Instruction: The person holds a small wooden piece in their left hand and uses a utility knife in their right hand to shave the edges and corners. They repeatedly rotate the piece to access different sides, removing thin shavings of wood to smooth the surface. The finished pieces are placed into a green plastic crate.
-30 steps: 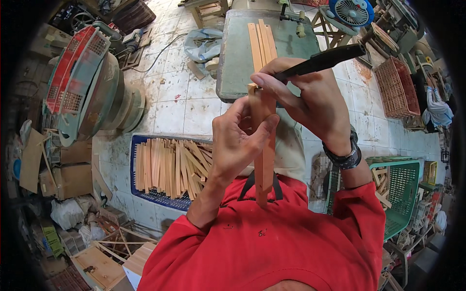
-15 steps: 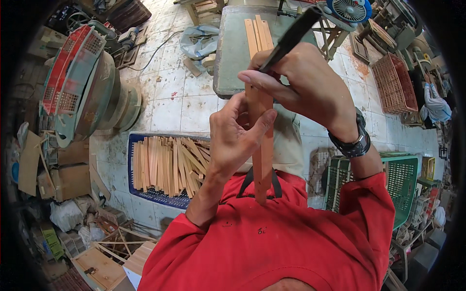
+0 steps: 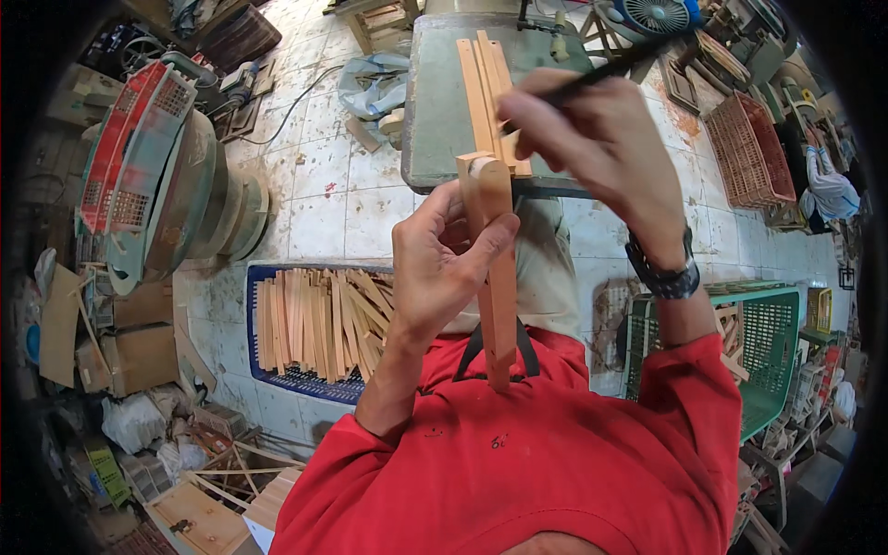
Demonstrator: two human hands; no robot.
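My left hand (image 3: 449,259) is wrapped round a wooden strip (image 3: 499,319), its thumb across the front. That strip stands away from me, its near end against my red shirt; the far end looks like two pieces side by side, one rounded, with a pale patch on top. My right hand (image 3: 601,153), blurred by motion, is closed round a long black stick-like tool (image 3: 618,68), whose exact kind I cannot make out. It hovers just beyond the strip's far end. Behind, several wooden strips (image 3: 474,79) lie on the green worktable (image 3: 435,111).
A blue crate (image 3: 252,324) full of wooden strips sits on the tiled floor to the left. On the right stand a green crate (image 3: 772,356) with wood pieces and a reddish basket (image 3: 740,153). A machine with a red guard (image 3: 116,139) is at far left; a blue fan (image 3: 659,13) stands beyond.
My right hand has moved slightly right and away from the strip, uncovering its far end. The black tool has tilted lower to the right. My left hand keeps its grip.
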